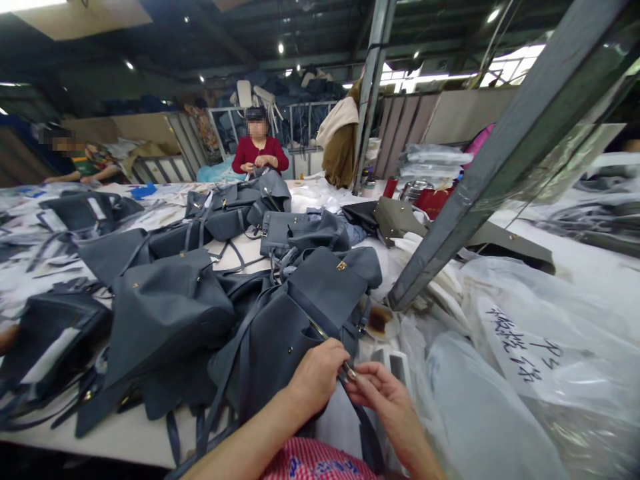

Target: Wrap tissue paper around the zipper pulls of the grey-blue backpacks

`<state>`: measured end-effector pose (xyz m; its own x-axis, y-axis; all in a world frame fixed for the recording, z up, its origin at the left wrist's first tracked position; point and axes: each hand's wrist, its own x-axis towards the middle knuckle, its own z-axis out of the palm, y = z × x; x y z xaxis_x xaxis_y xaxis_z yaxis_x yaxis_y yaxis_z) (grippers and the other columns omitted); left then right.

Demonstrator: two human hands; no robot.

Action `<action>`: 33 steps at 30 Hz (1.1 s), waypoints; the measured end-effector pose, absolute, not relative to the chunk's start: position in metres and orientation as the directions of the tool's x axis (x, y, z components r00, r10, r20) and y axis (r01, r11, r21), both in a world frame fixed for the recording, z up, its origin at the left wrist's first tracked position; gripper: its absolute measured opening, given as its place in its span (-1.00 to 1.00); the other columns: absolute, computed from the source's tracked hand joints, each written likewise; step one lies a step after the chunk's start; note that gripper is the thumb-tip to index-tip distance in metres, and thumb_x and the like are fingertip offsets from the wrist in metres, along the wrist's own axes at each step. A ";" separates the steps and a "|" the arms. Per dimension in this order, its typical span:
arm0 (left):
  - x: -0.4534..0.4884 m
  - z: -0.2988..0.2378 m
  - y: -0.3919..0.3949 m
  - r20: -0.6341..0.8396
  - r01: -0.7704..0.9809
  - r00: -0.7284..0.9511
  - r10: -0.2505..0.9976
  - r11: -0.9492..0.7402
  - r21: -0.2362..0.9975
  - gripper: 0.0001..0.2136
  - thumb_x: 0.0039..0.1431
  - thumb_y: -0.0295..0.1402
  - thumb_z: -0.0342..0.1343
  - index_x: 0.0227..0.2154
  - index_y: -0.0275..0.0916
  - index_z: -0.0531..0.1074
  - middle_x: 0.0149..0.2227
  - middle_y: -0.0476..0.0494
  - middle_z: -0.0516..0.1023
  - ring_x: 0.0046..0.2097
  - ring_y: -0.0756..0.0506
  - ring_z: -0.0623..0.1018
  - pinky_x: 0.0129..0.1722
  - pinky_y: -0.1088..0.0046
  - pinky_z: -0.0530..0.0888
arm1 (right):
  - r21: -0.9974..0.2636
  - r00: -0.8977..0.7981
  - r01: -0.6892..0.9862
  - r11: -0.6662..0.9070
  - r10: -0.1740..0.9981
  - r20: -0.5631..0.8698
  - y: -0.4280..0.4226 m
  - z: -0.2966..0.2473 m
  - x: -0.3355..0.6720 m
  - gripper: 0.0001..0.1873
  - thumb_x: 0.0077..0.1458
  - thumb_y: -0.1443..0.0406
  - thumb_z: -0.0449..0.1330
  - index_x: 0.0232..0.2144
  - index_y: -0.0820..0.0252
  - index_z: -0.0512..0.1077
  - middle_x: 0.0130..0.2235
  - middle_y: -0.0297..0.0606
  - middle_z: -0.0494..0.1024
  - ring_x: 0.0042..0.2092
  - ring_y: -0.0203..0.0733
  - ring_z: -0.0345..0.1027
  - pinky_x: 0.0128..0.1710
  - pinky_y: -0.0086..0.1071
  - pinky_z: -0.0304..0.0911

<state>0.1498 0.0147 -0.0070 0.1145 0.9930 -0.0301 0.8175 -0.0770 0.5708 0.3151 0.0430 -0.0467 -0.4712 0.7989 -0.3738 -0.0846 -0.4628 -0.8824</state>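
Holding a slim gold-toned metal rod (323, 335) between left hand (315, 379) and right hand (387, 408), both grips closed on it, slate-grey leather handbag (273, 353) lying at 12 o'clock.

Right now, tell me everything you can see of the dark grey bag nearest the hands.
The dark slate-grey bag looks like smooth leather. It lies tilted on the white table, its flap raised, with a small gold-coloured clasp near the top. Long flat straps of the same material trail down over the table edge. The left hand rests against its lower front, holding a thin gold-coloured metal piece. Another grey bag lies against its left side as seen.
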 end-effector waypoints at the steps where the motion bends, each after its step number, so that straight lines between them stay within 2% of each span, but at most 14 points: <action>1: 0.150 -0.008 0.013 -0.003 0.805 0.109 0.994 -0.086 0.587 -0.70 0.09 -0.67 -0.09 -0.29 -0.29 0.49 -0.27 -0.12 0.51 -0.24 -0.03 0.50 -0.20 0.53 0.44 | -0.885 -0.463 -0.088 -0.458 0.805 -0.371 0.043 -0.047 0.316 -0.57 -0.14 -0.01 0.37 -0.34 0.16 0.44 -0.35 -0.22 0.64 -0.30 -0.10 0.53 -0.25 -0.26 0.42; 5: 0.149 -0.012 0.009 0.078 0.762 0.100 0.992 -0.127 0.636 -0.72 0.09 -0.67 -0.09 -0.33 -0.28 0.49 -0.32 -0.10 0.50 -0.26 -0.03 0.49 -0.23 0.53 0.43 | -0.924 -0.468 -0.033 -0.381 0.823 -0.322 0.044 -0.049 0.317 -0.57 -0.03 -0.05 0.27 -0.29 0.16 0.44 -0.35 -0.21 0.63 -0.28 -0.06 0.52 -0.21 -0.20 0.41; 8: 0.149 -0.011 0.009 0.079 0.755 0.109 0.991 -0.135 0.641 -0.75 0.12 -0.64 -0.08 -0.36 -0.28 0.49 -0.32 -0.10 0.49 -0.25 -0.04 0.49 -0.22 0.52 0.43 | -0.959 -0.503 0.054 -0.277 0.823 -0.266 0.047 -0.050 0.313 -0.61 -0.05 -0.04 0.28 -0.39 0.16 0.43 -0.41 -0.27 0.57 -0.32 -0.10 0.48 -0.26 -0.25 0.40; 11: 0.148 -0.009 0.009 0.051 0.759 0.124 0.991 -0.128 0.639 -0.77 0.14 -0.62 -0.06 -0.32 -0.26 0.47 -0.25 -0.11 0.49 -0.20 -0.04 0.50 -0.17 0.54 0.44 | -0.971 -0.528 0.143 -0.192 0.815 -0.239 0.050 -0.050 0.309 -0.63 0.01 -0.04 0.20 -0.46 0.13 0.37 -0.48 -0.34 0.51 -0.39 -0.15 0.45 -0.32 -0.28 0.39; 16: 0.149 -0.014 0.008 0.019 0.840 0.124 0.992 -0.115 0.531 -0.82 0.23 -0.51 -0.06 -0.32 -0.25 0.46 -0.24 -0.09 0.47 -0.29 -0.01 0.51 -0.24 0.55 0.47 | -0.950 -0.592 0.308 0.049 0.792 -0.151 0.054 -0.049 0.307 -0.71 0.20 0.07 0.00 -0.47 0.08 0.26 -0.56 -0.38 0.48 -0.44 -0.18 0.40 -0.33 -0.31 0.29; 21: 0.152 -0.022 0.009 0.089 0.866 0.106 0.990 -0.135 0.482 -0.80 0.26 -0.51 -0.08 -0.33 -0.24 0.45 -0.27 -0.09 0.47 -0.29 -0.01 0.50 -0.25 0.55 0.48 | -0.887 -0.529 0.419 0.192 0.846 -0.067 0.046 -0.056 0.313 -0.72 0.25 0.13 -0.11 -0.46 0.06 0.22 -0.55 -0.38 0.43 -0.47 -0.19 0.34 -0.39 -0.35 0.20; 26: 0.151 -0.021 0.012 0.068 0.821 0.070 0.995 -0.096 0.562 -0.75 0.26 -0.54 -0.13 -0.36 -0.24 0.46 -0.29 -0.08 0.46 -0.29 -0.02 0.50 -0.24 0.54 0.47 | -0.855 -0.549 0.471 0.216 0.831 -0.093 0.024 -0.062 0.328 -0.71 0.24 0.11 -0.08 -0.46 0.04 0.25 -0.56 -0.36 0.42 -0.50 -0.19 0.34 -0.44 -0.37 0.19; 30: 0.149 -0.011 0.011 0.068 0.734 0.060 0.996 -0.091 0.674 -0.72 0.24 -0.56 -0.15 -0.30 -0.25 0.47 -0.24 -0.15 0.48 -0.21 -0.07 0.51 -0.16 0.48 0.46 | -0.855 -0.597 0.424 0.299 0.802 -0.015 0.024 -0.058 0.347 -0.71 0.22 0.12 -0.04 -0.41 0.03 0.40 -0.38 -0.25 0.55 -0.34 -0.14 0.45 -0.29 -0.37 0.31; 33: 0.148 -0.005 0.005 0.086 0.718 0.089 0.992 -0.124 0.685 -0.75 0.19 -0.57 -0.10 -0.26 -0.25 0.48 -0.22 -0.16 0.50 -0.17 -0.06 0.52 -0.11 0.50 0.45 | -0.809 -0.547 0.515 0.282 0.835 -0.057 0.040 -0.064 0.363 -0.78 0.14 0.12 0.08 -0.35 -0.02 0.51 -0.37 -0.25 0.62 -0.32 -0.06 0.51 -0.27 -0.32 0.38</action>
